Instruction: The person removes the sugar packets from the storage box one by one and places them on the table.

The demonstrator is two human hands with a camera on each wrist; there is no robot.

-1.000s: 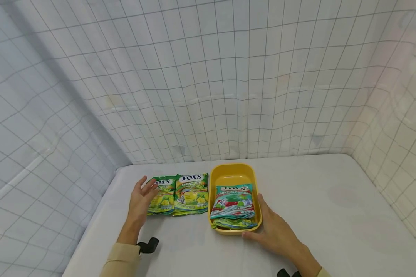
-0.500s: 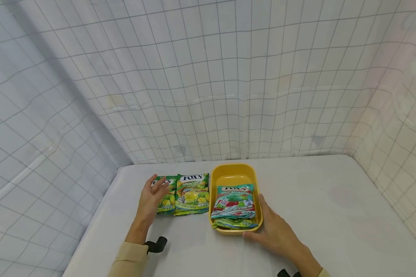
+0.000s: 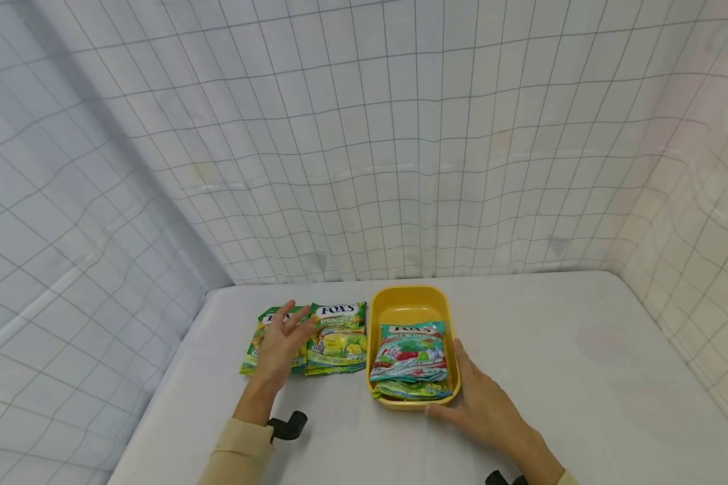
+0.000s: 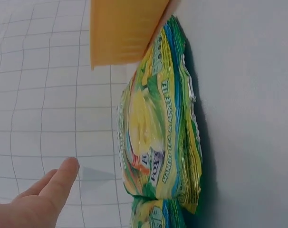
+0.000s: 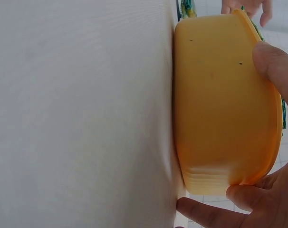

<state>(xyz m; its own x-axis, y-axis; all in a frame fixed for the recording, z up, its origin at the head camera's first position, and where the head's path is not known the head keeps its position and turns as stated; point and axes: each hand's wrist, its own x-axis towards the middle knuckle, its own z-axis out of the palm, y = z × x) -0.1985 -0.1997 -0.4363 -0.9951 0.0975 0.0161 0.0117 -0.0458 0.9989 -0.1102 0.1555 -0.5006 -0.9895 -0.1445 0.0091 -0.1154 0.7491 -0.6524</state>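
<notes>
My left hand hovers with loosely spread fingers over the left of two green Fox's candy bags; this bag is partly hidden under it. Beside it lies the other bag, labelled Spring Tea, close against a yellow plastic tub. My right hand holds the tub at its near right corner, thumb on the front wall and fingers along the right side. Inside, a teal Mint Blossom candy bag rests on top of a green bag in the near part.
All of it stands on a white-covered table. White cloth walls with a grid pattern enclose the table at the back and sides. Black camera mounts sit on both wrists.
My left hand has moved to the right across the left green bag, uncovering that bag's left side. My right hand and the tub have stayed in place.
</notes>
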